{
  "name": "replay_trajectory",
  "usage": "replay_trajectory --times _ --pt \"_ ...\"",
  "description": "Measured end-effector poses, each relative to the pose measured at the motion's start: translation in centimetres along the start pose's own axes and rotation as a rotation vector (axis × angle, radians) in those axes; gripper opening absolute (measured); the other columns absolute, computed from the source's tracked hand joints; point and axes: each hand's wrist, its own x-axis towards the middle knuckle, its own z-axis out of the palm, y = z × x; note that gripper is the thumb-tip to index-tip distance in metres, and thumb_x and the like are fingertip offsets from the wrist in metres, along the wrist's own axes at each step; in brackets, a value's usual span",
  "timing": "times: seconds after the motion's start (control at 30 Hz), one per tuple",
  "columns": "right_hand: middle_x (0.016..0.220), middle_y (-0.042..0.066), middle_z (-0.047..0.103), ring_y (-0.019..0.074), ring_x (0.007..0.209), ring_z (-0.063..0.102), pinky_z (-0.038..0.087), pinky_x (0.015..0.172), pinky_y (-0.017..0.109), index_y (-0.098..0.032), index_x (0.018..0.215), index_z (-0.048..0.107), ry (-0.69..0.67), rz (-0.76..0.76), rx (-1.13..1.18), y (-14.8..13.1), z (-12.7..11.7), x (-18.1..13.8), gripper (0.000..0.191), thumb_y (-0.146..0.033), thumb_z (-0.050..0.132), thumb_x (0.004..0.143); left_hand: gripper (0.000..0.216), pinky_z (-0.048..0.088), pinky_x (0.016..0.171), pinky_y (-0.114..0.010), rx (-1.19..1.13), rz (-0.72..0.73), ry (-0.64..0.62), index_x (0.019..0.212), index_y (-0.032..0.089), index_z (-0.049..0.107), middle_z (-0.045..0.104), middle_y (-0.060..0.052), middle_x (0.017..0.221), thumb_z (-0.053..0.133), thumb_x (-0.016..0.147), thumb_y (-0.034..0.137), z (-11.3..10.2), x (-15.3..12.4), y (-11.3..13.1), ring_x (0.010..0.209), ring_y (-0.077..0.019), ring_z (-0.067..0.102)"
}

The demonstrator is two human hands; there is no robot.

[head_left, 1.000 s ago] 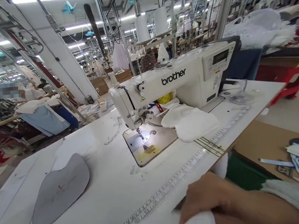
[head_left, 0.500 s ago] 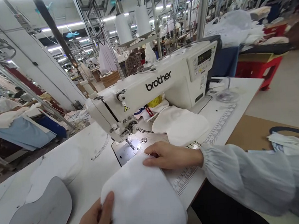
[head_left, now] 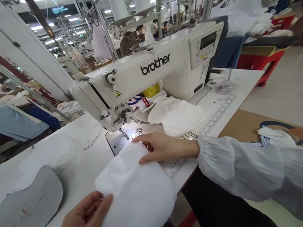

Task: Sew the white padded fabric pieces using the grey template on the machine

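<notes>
A gray template lies on the white table. The left hand pinches a white foam pad between thumb and fingers, where earlier its fingers stood more open. The right hand rests spread on the pad, just before the needle plate of a "brother" sewing machine.

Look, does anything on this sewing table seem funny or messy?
One small thing: the grey curved template on the white sewing table has a little red mark near its middle. It stands out on the plain grey, but it's too small to tell whether it's a stain or a printed mark.
</notes>
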Motion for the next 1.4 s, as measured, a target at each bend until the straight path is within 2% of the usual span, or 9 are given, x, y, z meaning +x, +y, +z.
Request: replay_trajectory --times 0.13,0.3,0.47,0.63,0.77,0.9,1.07,1.2,1.4 --pt "0.102 0.005 0.067 0.0177 0.082 0.061 0.045 0.075 0.03 -0.017 0.121 0.063 0.042 -0.025 -0.049 0.2 0.5 -0.2 0.04 -0.02 0.069 0.082 0.054 0.051 0.053 -0.023 -0.071 -0.017 -0.044 0.094 0.018 0.067 0.07 0.001 0.066 0.078 0.058 0.057 0.1 -1.4 0.5 0.066 -0.0181 0.066" --pt "0.099 0.005 0.069 0.0187 0.08 0.062 0.044 0.075 0.032 -0.017 0.118 0.066 0.117 -0.048 -0.076 0.8 1.4 0.2 0.034 -0.02 0.066 0.084 0.066 0.046 0.043 -0.019 -0.083 -0.016 -0.08 0.106 0.014 0.063 0.062 0.006 0.059 0.084 0.051 0.043 -0.1 -2.9 0.5 0.05 -0.0102 0.056" --pt "0.102 0.007 0.068 0.0207 0.086 0.063 0.046 0.077 0.033 -0.015 0.118 0.065 0.153 -0.045 -0.102 1.4 1.5 0.4 0.031 -0.026 0.063 0.089 0.053 0.049 0.044 -0.02 -0.094 -0.063 -0.08 0.09 0.013 0.067 0.059 0.005 0.06 0.083 0.051 0.045 0.1 -3.1 0.7 0.054 -0.0109 0.056" --pt "0.106 0.007 0.065 0.0166 0.078 0.062 0.05 0.07 0.031 -0.019 0.134 0.052 0.109 0.011 -0.071 0.7 0.9 -0.7 0.055 -0.045 0.065 0.088 0.052 0.048 0.045 -0.019 0.053 -0.052 -0.045 0.084 0.016 0.067 0.06 0.003 0.063 0.08 0.053 0.056 0.3 -2.9 0.6 0.058 -0.0126 0.056" --pt "0.109 0.007 0.061 0.0148 0.073 0.058 0.05 0.069 0.031 -0.021 0.143 0.043 0.026 0.044 -0.103 0.0 0.8 -1.2 0.078 -0.037 0.079 0.075 0.055 0.047 0.044 -0.02 0.099 -0.046 -0.032 0.086 0.018 0.067 0.06 0.002 0.064 0.077 0.054 0.061 0.4 -3.2 0.8 0.061 -0.0145 0.055" --pt "0.091 0.002 0.061 0.0176 0.076 0.056 0.047 0.072 0.033 -0.023 0.138 0.049 0.041 0.062 -0.14 0.0 1.0 -1.2 0.067 -0.033 0.076 0.077 0.061 0.051 0.048 -0.022 0.042 -0.053 -0.039 0.099 0.016 0.066 0.065 0.0 0.068 0.073 0.059 0.062 0.3 -3.9 1.0 0.06 -0.0145 0.056" --pt "0.077 -0.002 0.057 0.018 0.073 0.054 0.043 0.071 0.033 -0.024 0.134 0.053 0.056 0.101 -0.155 0.1 1.1 -1.2 0.06 -0.029 0.074 0.078 0.069 0.046 0.046 -0.02 -0.109 -0.052 -0.128 0.113 0.014 0.06 0.06 0.006 0.058 0.081 0.053 0.043 0.1 -4.4 0.3 0.047 -0.0087 0.052" --pt "0.073 -0.003 0.056 0.0167 0.068 0.053 0.041 0.069 0.032 -0.025 0.132 0.054 0.056 0.086 -0.116 0.2 1.0 -1.3 0.055 -0.031 0.071 0.08 0.068 0.044 0.044 -0.02 -0.16 -0.103 -0.134 0.109 0.011 0.057 0.054 0.01 0.048 0.081 0.05 0.034 0.2 -4.3 0.5 0.044 -0.0099 0.055" --pt "0.067 -0.005 0.051 0.014 0.061 0.049 0.039 0.065 0.029 -0.023 0.128 0.058 0.067 0.032 -0.114 0.4 1.0 -1.3 0.049 -0.027 0.068 0.08 0.057 0.041 0.042 -0.019 -0.167 -0.111 -0.134 0.093 0.014 0.058 0.052 0.01 0.043 0.082 0.048 0.039 0.5 -4.0 0.8 0.04 -0.0091 0.053"
